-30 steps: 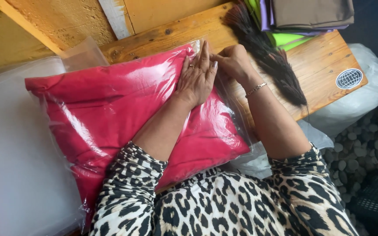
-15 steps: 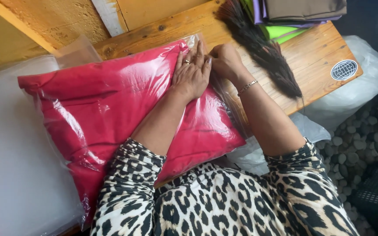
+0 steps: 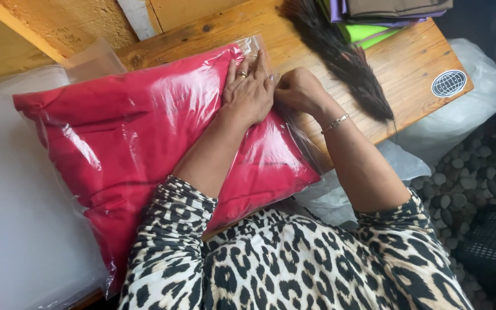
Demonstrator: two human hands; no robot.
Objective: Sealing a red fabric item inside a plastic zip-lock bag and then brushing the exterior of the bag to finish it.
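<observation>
A folded red cloth in a clear plastic bag (image 3: pixel 139 132) lies on a wooden table (image 3: pixel 409 63) in front of me. My left hand (image 3: pixel 249 92), with a ring on one finger, rests flat on the bag near its far right corner, fingers together. My right hand (image 3: pixel 298 92), a thin bracelet at the wrist, is curled at the bag's right edge, pinching the plastic there right beside my left hand.
A dark bristle broom (image 3: pixel 345 57) lies on the table to the right. Folded purple, green and brown cloths (image 3: pixel 374 17) are stacked at the far edge. A pile of clear bags (image 3: pixel 12 241) lies at left, white plastic sacks (image 3: pixel 460 115) at right, pebbles (image 3: pixel 466 183) on the ground.
Both hands stay at the bag's right corner; the right hand has curled tighter against the plastic edge. The view has shifted slightly.
</observation>
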